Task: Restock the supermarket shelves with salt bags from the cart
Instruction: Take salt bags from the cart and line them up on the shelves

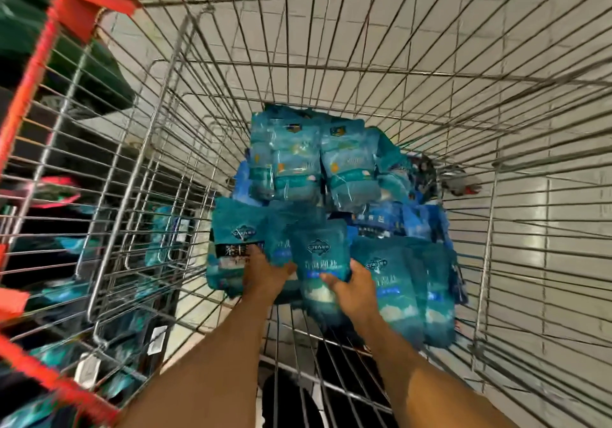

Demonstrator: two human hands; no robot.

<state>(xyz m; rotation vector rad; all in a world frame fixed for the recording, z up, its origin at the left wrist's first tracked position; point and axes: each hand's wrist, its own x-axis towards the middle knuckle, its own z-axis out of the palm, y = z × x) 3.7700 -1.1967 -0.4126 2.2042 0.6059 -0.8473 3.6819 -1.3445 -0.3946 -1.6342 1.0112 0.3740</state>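
Wire cart (496, 103), red-trimmed rim: a heap of teal and blue salt bags (331, 202) lies on its mesh floor, piled toward the far end.

A silver wire cart (430, 73) with a bright red-orange rim (39, 73) holds a pile of salt bags (318, 169) in teal and turquoise. The bags at the far end show small yellow marks; one bag (236, 245) at the left edge of the pile carries a black band with white characters; the gripped bag (319, 262) has a blue stripe and white clouds. Pale grey floor tiles (546, 262) show through the wire.
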